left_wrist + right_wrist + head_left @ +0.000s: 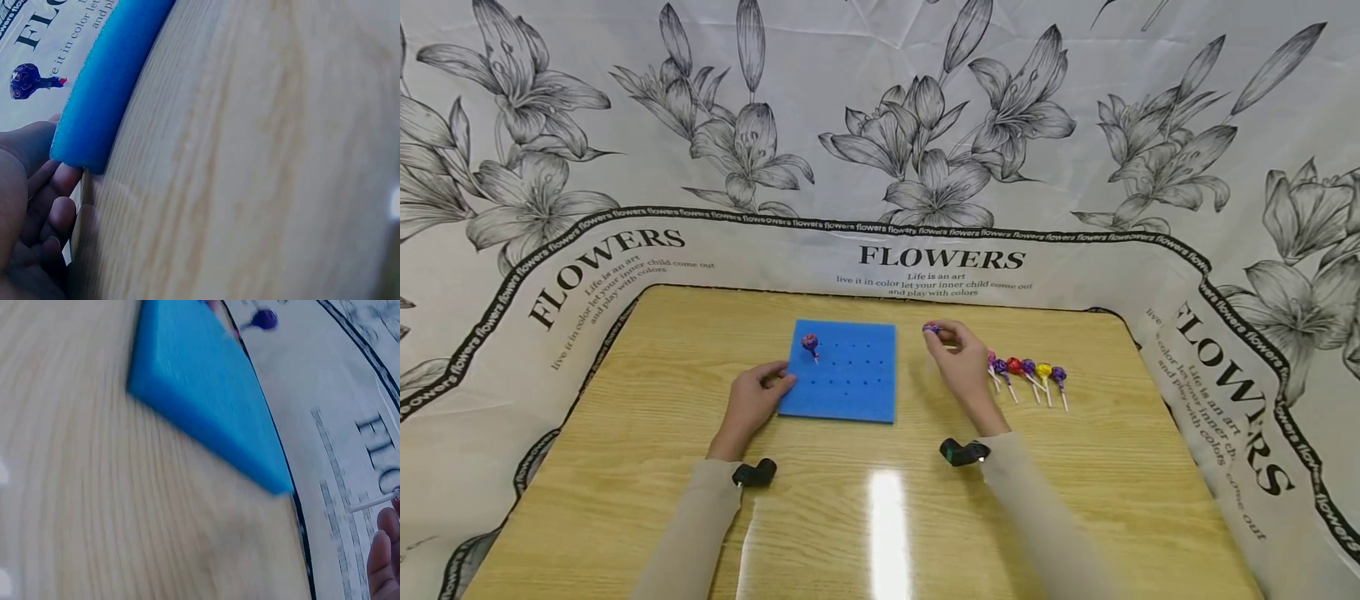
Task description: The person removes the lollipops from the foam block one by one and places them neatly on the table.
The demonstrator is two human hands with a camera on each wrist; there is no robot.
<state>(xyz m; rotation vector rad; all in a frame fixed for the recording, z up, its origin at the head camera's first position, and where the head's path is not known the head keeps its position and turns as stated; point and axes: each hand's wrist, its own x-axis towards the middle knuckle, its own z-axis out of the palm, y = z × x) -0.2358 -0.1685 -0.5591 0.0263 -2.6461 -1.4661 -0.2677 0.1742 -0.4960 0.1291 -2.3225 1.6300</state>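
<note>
- Blue foam board [842,371]: one lollipop [810,343] planted; left hand [754,402] fingers relaxed against its edge.
- Right hand [958,358]: fingertips pinching purple lollipop [931,328], beside the board.
- Five lollipops [1028,371] lying behind those fingers, unplaced.

A glossy wooden table [1075,500] reflects overhead light; flower-printed white cloth [880,125] surrounds it.
</note>
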